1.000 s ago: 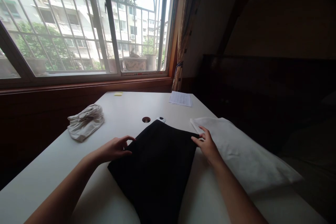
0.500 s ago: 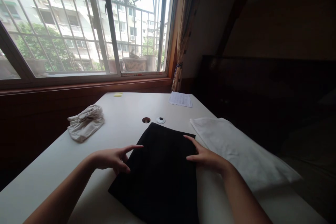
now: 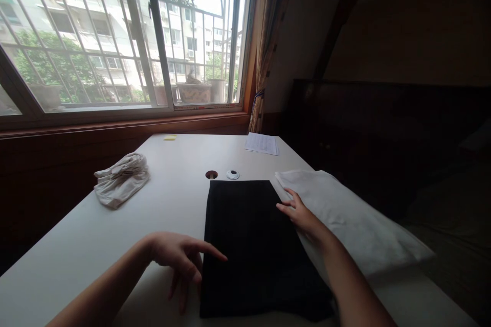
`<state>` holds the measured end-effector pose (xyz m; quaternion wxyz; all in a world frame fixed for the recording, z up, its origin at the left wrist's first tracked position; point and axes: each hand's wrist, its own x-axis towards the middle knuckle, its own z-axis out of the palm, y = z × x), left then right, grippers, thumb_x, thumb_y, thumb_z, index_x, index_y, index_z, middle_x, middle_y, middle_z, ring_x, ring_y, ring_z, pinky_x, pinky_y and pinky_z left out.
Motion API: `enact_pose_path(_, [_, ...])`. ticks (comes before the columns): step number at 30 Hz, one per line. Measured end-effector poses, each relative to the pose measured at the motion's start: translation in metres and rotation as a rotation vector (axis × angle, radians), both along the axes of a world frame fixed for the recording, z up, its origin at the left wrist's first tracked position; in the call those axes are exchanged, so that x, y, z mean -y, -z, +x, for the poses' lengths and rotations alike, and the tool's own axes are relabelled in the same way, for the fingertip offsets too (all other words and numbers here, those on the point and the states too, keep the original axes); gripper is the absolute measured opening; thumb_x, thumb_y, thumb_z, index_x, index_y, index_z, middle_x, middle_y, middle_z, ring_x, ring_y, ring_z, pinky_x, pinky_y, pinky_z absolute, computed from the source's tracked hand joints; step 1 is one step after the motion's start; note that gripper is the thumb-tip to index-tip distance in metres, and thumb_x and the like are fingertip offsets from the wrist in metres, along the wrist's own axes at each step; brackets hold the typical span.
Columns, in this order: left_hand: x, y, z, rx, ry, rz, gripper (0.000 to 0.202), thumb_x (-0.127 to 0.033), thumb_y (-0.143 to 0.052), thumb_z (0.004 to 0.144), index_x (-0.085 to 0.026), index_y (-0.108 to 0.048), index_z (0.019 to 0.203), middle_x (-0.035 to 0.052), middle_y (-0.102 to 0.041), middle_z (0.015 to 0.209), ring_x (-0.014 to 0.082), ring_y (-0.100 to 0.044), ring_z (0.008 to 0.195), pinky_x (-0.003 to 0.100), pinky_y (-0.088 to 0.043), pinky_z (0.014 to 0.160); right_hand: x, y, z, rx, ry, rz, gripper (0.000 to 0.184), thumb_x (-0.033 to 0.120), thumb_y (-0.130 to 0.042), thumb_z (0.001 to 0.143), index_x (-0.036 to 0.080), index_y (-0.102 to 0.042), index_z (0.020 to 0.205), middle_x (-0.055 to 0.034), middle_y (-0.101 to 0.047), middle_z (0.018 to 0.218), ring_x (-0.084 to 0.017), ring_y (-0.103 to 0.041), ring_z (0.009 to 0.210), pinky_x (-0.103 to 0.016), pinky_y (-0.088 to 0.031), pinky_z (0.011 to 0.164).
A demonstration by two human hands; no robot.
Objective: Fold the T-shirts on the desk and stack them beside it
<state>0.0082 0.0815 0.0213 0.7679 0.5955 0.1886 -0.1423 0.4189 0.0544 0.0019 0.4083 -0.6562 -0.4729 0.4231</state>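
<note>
A folded black cloth (image 3: 249, 245) lies on the white table in front of me, its far edge nearly straight across. My left hand (image 3: 182, 258) is at its left edge, fingers spread, with the index finger reaching over the cloth and the others hanging beside it. At the cloth's upper right edge is my right hand (image 3: 301, 212), its fingers apart and the tips touching or just above the fabric. Neither hand is closed around the cloth. Whether it is a garment, I cannot tell.
A white cloth (image 3: 345, 219) lies to the right on the table (image 3: 172, 194). On the left is a crumpled beige cloth bag or garment (image 3: 123, 179). Beyond are a cable hole (image 3: 211, 174), its round white cover (image 3: 232, 174), papers (image 3: 262, 144) and a yellow note (image 3: 170, 138).
The black cloth has turned and now lies straighter, its far edge level. My left hand has come nearer to me and rightward; my right hand has shifted slightly right along the cloth's edge.
</note>
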Motion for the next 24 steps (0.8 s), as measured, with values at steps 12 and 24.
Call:
enact_pose_path(12, [-0.024,0.025,0.003,0.18,-0.883,0.443,0.077,-0.052,-0.072,0.087,-0.027,-0.034,0.149,0.0069,-0.066,0.107,0.0241,-0.072,0.089,0.041,-0.06,0.079,0.021,-0.023,-0.008,0.026,-0.325,-0.078,0.077,0.03,-0.073,0.077,0.039,-0.045,0.149,-0.0061,-0.058,0.143,-0.031,-0.064,0.118,-0.047,-0.054,0.096])
enact_pose_path(24, [0.007,-0.002,0.049,0.161,-0.919,0.438,0.1,-0.039,-0.08,0.082,-0.03,-0.015,0.157,0.0172,-0.049,0.147,0.0349,-0.055,0.128,0.052,-0.045,0.107,0.071,0.008,-0.012,0.286,-0.122,0.032,0.069,0.048,-0.062,0.085,0.031,-0.042,0.149,-0.0081,-0.044,0.156,-0.031,-0.038,0.145,-0.048,-0.033,0.118])
